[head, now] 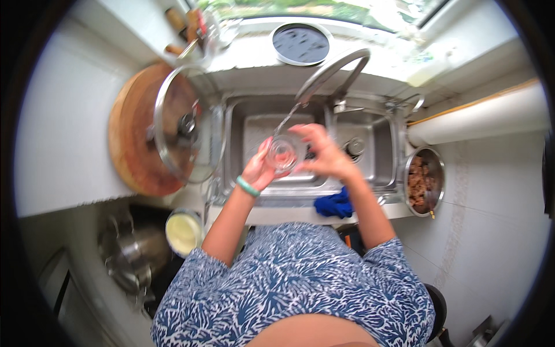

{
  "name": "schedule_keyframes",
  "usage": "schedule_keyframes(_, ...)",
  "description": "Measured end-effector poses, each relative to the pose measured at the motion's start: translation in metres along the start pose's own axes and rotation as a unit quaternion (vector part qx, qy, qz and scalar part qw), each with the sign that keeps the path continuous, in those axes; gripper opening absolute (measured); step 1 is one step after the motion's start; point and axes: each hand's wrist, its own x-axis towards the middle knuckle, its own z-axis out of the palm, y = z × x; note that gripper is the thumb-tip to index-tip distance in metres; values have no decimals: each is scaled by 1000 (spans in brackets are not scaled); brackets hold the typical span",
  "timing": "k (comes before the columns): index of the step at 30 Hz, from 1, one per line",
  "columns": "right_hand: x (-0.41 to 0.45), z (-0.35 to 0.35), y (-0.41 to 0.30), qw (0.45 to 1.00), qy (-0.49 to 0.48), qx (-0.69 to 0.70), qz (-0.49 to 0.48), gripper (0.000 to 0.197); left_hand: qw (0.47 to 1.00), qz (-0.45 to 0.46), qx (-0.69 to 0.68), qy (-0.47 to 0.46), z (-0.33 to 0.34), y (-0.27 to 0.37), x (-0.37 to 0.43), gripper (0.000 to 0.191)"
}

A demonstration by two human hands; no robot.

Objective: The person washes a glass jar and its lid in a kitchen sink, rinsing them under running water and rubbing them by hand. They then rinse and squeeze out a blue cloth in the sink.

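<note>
My left hand (259,167), with a green bangle at its wrist, holds a small clear glass bowl or cup (283,154) over the left basin of a stainless steel double sink (236,130). A thin stream of water runs from the curved faucet (331,71) towards the vessel's rim. Close by on the right, my right hand (323,152) is blurred, its fingers apart and curved beside the glass; whether the fingertips touch it is unclear. A strainer (354,147) sits in the right basin's drain. At the front edge of the sink lies a blue cloth (334,204).
Left of the sink, a glass lid (161,126) leans over a round wooden chopping board (130,130). A bowl of dark liquid (301,43) stands on the windowsill. On the right is a metal bowl of brown food pieces (418,182). A pale-filled container (183,232) stands lower left, near metal pots (130,251).
</note>
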Motion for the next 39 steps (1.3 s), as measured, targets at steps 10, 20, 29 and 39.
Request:
schedule_keyframes(10,-13,21,-16,985,-37,-167,22,79,976,-69,188,87,-6,-19,11,54)
schedule_keyframes(20,-22,-98,10,943,84,-300,121,73,908,-24,319,269,-80,4,6,60)
schedule_keyframes(29,102,-305,-51,861,234,-448,59,73,933,23,255,253,-77,-17,2,41)
schedule_keyframes(39,165,-327,-14,873,170,-431,150,75,929,43,254,264,-74,-27,-9,36)
